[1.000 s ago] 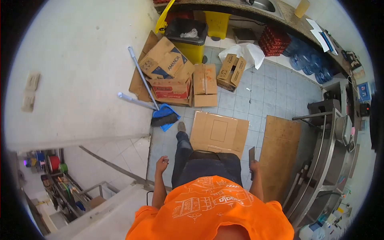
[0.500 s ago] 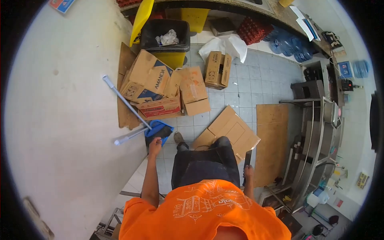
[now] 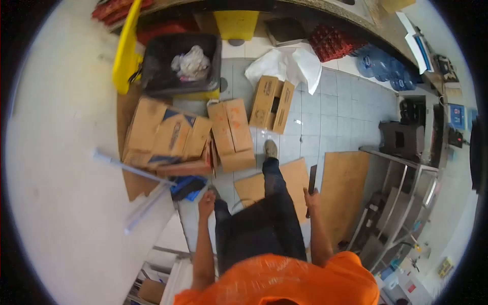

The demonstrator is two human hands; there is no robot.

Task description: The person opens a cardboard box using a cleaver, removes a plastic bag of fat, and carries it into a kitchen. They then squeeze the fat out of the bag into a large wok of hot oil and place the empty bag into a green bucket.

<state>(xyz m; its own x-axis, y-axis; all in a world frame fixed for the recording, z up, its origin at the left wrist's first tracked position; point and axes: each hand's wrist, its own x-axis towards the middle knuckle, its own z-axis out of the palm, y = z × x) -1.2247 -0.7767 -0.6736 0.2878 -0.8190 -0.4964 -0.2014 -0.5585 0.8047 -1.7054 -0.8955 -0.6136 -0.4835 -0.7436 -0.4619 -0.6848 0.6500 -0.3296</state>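
My right hand [image 3: 313,199] is closed around a long, dark, flat knife [image 3: 312,178], its broad end pointing away from me. Under and beside it lies a flattened cardboard sheet [image 3: 297,175] on the floor. My left hand [image 3: 206,204] is closed with its fingers together; whatever may be in them is too small to make out. Just beyond that hand is a blue dustpan [image 3: 193,189] with a dark brush, their light-coloured handles [image 3: 134,170] leaning towards the wall.
Ahead stand cardboard boxes [image 3: 231,127], a small open carton [image 3: 264,104] and a black-lined bin [image 3: 152,68] with crumpled plastic inside. A brown board [image 3: 345,188] lies right, beside a metal rack [image 3: 401,203]. Water bottles [image 3: 378,66] sit under the counter [image 3: 351,20].
I have stepped forward, one foot now out near the small carton. The boxes and bin appear closer. Both hands keep their hold, the knife still in my right.
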